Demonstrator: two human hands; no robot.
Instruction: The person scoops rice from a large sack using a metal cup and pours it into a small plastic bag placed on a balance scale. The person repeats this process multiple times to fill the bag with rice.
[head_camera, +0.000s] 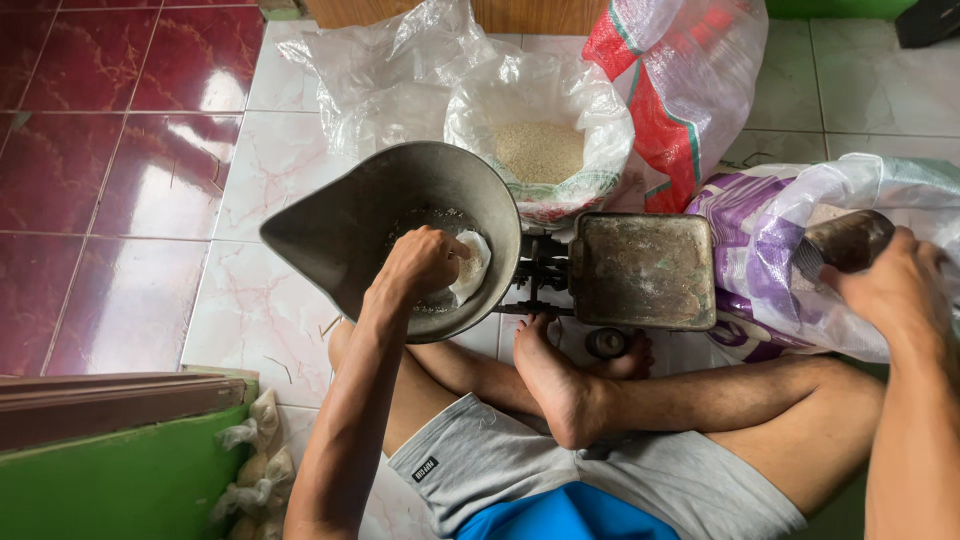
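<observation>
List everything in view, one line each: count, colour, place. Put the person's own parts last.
Scale pan: one, grey metal with a spout, centre left on the balance scale.
Small bag: one, clear plastic with pale grain, inside the pan under the left hand.
Flat scale plate: one, worn rusty metal, centre right.
Open sack of grain: one, clear plastic, pale grain, behind the scale.
Red and white sack: one, top right.
Purple and white sack: one, right.
Scoop: one, dark metal, in the purple sack.
Filled small bags: several, clear, lower left beside the green board.
Green board: one, bottom left.
Floor tiles: white and dark red.
Left hand: in the pan, on the small bag.
Right hand: gripping the scoop.
Legs: crossed, bare feet.
</observation>
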